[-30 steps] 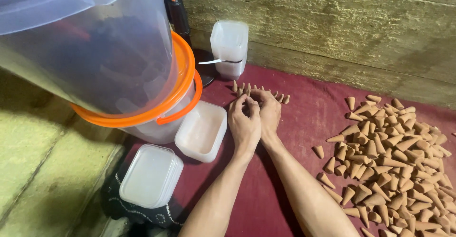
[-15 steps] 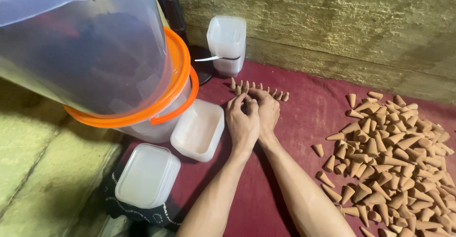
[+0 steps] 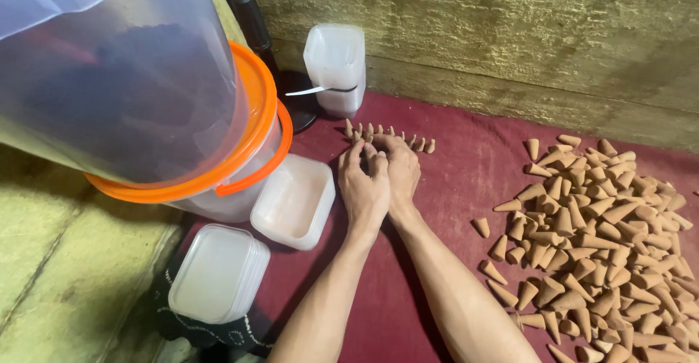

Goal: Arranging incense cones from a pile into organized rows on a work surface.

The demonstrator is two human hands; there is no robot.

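My left hand (image 3: 362, 190) and my right hand (image 3: 397, 168) lie side by side on a dark red cloth (image 3: 451, 181), fingers cupped around a row of small tan clay cones (image 3: 389, 133) standing just in front of the fingertips. Whether cones lie under the palms is hidden. A large heap of the same cones (image 3: 597, 239) is spread on the cloth to the right of my right forearm. An open square white plastic tub (image 3: 295, 201) sits just left of my left hand.
A big clear bucket with an orange rim and handle (image 3: 182, 123) stands at the left. A stack of white lids (image 3: 218, 274) lies near the bottom left. A stack of white tubs (image 3: 335, 68) stands against the rough wall (image 3: 510, 35). A dark pole (image 3: 255, 28) rises behind the bucket.
Both hands stay together at the row of cones; they have only shifted slightly in the picture as the head moved.
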